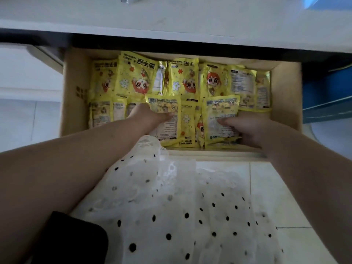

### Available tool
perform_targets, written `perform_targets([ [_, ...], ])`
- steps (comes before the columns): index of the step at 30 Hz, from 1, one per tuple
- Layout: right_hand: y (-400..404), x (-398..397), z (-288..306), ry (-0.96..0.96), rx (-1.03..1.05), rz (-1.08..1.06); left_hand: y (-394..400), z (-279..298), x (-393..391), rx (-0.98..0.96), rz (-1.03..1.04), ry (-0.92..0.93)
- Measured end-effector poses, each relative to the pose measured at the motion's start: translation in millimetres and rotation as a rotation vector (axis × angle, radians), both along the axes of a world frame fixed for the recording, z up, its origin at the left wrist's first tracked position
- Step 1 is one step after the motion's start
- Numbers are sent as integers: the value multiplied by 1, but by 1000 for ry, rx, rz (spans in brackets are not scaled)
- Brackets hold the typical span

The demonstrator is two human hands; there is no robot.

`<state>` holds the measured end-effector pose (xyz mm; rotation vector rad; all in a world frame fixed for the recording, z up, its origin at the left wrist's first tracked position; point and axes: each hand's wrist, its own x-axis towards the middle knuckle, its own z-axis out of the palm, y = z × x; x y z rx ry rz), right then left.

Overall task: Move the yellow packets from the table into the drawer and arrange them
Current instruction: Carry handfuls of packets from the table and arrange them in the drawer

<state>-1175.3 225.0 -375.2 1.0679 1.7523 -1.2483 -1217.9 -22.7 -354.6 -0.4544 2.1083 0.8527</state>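
- Both hands work inside an open drawer (285, 96) pulled out below the near edge of a white table (171, 18), each holding a yellow hand-warmer packet upright, printed back toward the camera.
- The left hand (150, 116) grips the left packet (164, 109) near the middle of the drawer's front row; its fingers (169, 114) curl over the packet's face, closed round it.
- The right hand (245, 126) grips the right packet (221, 113) toward the front right corner of the drawer; its fingers (225, 121) are wrapped across the label, pinching the packet firmly.
- Yellow packets (137, 77) already fill the back row from the left wall to the right wall, most standing on edge, some leaning; more stand along the front left.
- None can be seen on the visible strip of table, so the job appears far along, with arranging now the main work.
- To finish this step well, each held packet would best go down upright into a gap in the front row, flush against its neighbours, facing the same way as the rest.
- The pouches look soft and slippery; a loose one is likely to slump and tip the row, so pressing the row together before letting go would help.
- A dotted white garment (171, 206) covers the person's lap below the drawer front.
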Motion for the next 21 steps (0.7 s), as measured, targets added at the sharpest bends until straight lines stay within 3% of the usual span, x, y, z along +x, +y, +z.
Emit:
perform_targets([
  [8, 4, -4, 15, -37, 214, 251, -5, -1, -3, -61, -69, 118],
  [21, 11, 2, 35, -98, 341, 488, -11, 11, 2, -316, -266, 280],
])
